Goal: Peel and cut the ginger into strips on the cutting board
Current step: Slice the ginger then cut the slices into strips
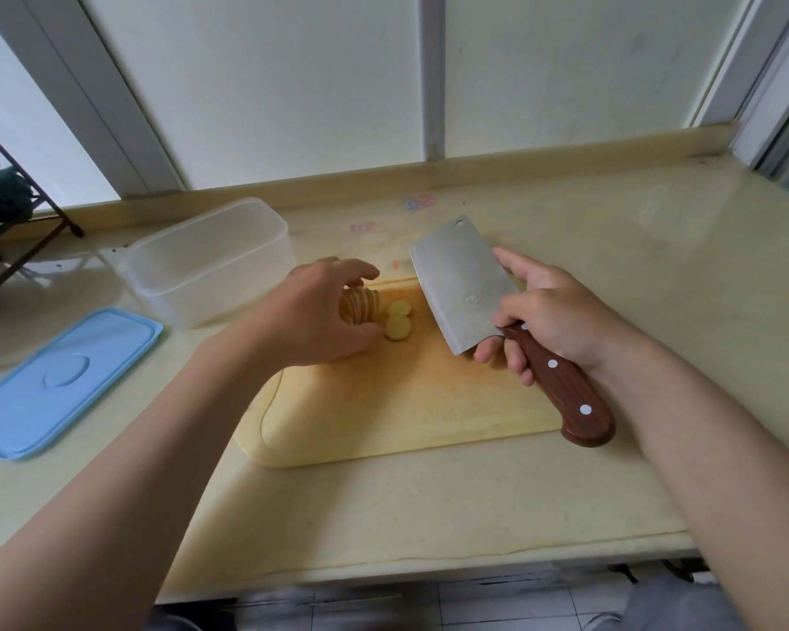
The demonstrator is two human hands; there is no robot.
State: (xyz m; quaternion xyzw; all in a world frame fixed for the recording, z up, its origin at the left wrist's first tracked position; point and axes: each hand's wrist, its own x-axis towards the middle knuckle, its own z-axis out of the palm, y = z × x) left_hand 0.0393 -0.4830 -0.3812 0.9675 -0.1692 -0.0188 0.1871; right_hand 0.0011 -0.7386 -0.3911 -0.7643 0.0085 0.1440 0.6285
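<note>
While our left hand (324,307) curls round the fanned stack of ginger (358,306) at the far left corner of the cutting board (383,403), fingers and thumb clamped on the slices, our right hand (552,311) is wrapped tight on the cleaver (461,284) where the wooden handle meets the blade, thumb on the flat, and the blade hangs tilted over the board's far right part, apart from the ginger. Two loose slices (398,331) lie flat just beside the stack, on the blade's side. We judge the slicing done and the strips not yet begun, so the risks lie in the coming cuts. The held slices stand on edge and lean on one another; released before they are laid flat, they may topple and scatter toward the board's far edge. Such coins look small and slick, so a pile not pressed level could slide under the blade and give ragged strips. Our fingertips are partly hidden by the stack, and the wide blade brought down close could catch them. The clear container (210,261) and its blue lid (60,380) sit toward the left edge of the counter (474,516), apart from the cutting
</note>
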